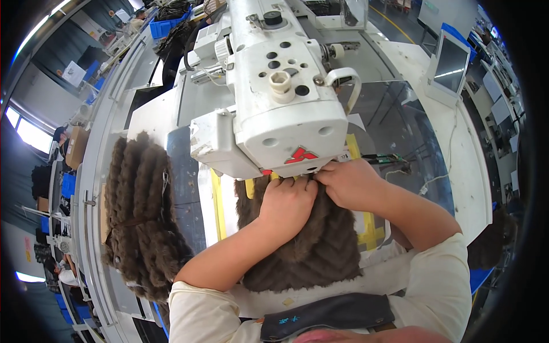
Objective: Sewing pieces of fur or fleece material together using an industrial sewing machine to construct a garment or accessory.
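Left grip [289,204] and right grip [351,184] both clasp our brown chevron-patterned fur panel [303,267], spread beneath and nearside of them; sewing-machine head [291,132] just beyond. We'd best keep tension even, fingertips clear.

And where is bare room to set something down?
Largest: the grey panel between machine head and screen. Narrower: the strip right of the fur bundle. Crowded: under the machine head, at left hand, right hand and fur piece.
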